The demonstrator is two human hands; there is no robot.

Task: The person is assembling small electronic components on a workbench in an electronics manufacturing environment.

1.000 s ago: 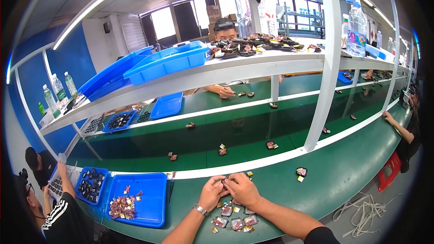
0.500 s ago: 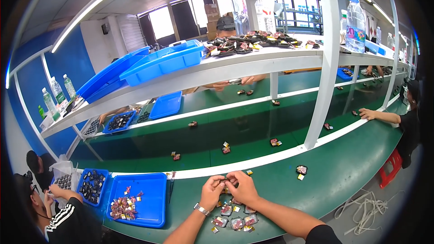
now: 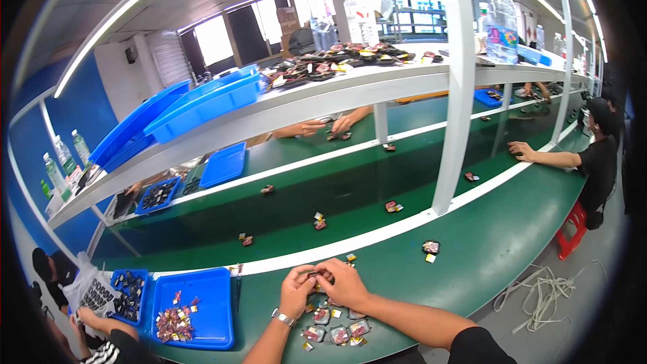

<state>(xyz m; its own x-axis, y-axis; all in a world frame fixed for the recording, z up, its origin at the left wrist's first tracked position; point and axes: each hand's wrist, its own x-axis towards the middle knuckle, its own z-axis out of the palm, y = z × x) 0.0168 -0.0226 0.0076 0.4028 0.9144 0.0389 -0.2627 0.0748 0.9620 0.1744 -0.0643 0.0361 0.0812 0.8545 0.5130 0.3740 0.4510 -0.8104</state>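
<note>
L hand (image 3: 294, 292) + R hand (image 3: 346, 288) still pinching a small dark pc (image 3: 314, 274) — view's swung right, grip's unchanged, so prob mid-pc rn.

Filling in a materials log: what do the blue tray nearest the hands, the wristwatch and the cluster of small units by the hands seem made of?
Blue tray: probably moulded plastic, semi-gloss, judging by its uniform colour and rounded corners. Wristwatch: apparently polished metal, from its silvery glints. Small units: possibly glossy plastic, given pale highlights; too small to be sure.
</note>
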